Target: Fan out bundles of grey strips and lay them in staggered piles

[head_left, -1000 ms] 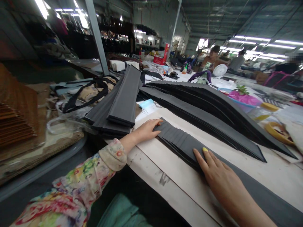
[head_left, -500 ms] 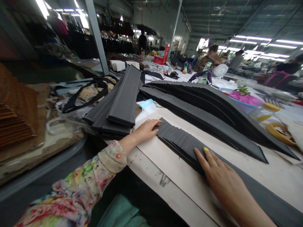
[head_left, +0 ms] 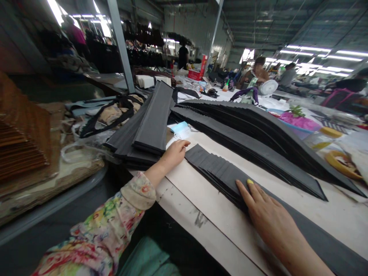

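While a stack of dark grey strips (head_left: 215, 168) is overlaid by the right hand (head_left: 267, 212), its fingers extended flat and not wrapped around, the left hand (head_left: 175, 152) is held just beside the stack's far end, fingers curled; whether anything is pinched there cannot be told. The stack is laid on a pale tabletop (head_left: 198, 195), layers stepped at that end. Beyond the left hand, a blue mask (head_left: 180, 127) is noted.
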A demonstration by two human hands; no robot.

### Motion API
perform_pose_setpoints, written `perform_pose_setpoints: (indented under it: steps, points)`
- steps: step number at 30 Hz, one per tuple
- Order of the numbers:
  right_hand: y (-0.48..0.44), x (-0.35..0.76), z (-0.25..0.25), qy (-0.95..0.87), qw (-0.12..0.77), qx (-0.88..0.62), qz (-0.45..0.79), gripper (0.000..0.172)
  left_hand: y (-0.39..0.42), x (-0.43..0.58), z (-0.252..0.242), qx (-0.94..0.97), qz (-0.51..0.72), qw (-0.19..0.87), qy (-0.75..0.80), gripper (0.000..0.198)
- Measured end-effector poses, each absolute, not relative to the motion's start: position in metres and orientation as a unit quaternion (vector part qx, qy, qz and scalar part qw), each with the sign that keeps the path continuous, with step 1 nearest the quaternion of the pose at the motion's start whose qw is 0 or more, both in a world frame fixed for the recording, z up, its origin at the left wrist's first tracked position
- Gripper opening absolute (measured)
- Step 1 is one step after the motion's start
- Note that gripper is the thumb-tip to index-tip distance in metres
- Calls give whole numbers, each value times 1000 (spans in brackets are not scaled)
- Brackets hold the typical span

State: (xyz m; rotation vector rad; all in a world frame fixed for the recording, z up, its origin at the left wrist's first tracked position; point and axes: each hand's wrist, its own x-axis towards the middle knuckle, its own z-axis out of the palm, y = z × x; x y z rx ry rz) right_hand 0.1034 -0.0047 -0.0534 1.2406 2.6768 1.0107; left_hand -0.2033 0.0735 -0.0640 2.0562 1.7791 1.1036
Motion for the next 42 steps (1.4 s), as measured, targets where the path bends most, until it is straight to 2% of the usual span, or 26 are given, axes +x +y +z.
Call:
perform_pose_setpoints:
  steps: [5, 9, 14, 17, 22, 27, 34, 38, 42]
  points:
    - [-4, 105, -58, 857, 11, 398, 326, 60, 74, -208, -67, 700, 350, 75, 618, 27]
    - [-2, 108, -58, 858, 10, 395, 327, 60, 71, -208, -71, 735, 274, 36, 619, 26]
    - [-2, 109, -53, 878, -21, 363, 310, 48, 67, -208, -70, 753, 217, 42, 619, 35]
    - [-4, 105, -52, 875, -31, 375, 304, 54, 64, -212, -68, 776, 201, 67, 595, 41]
    - [-5, 102, -53, 871, -16, 395, 290, 50, 62, -216, -67, 794, 216, 105, 559, 46]
    - [-6, 103, -52, 873, -23, 394, 286, 47, 66, -214, -70, 777, 274, 97, 559, 37]
    - [-7, 103, -51, 873, -38, 396, 282, 49, 61, -199, -68, 801, 300, 2, 518, 46]
    - [-8, 100, -52, 867, -35, 413, 276, 50, 57, -182, -64, 870, 266, -40, 413, 35]
    - [-7, 98, -53, 855, -45, 444, 263, 56, 57, -170, -62, 886, 265, -17, 379, 29]
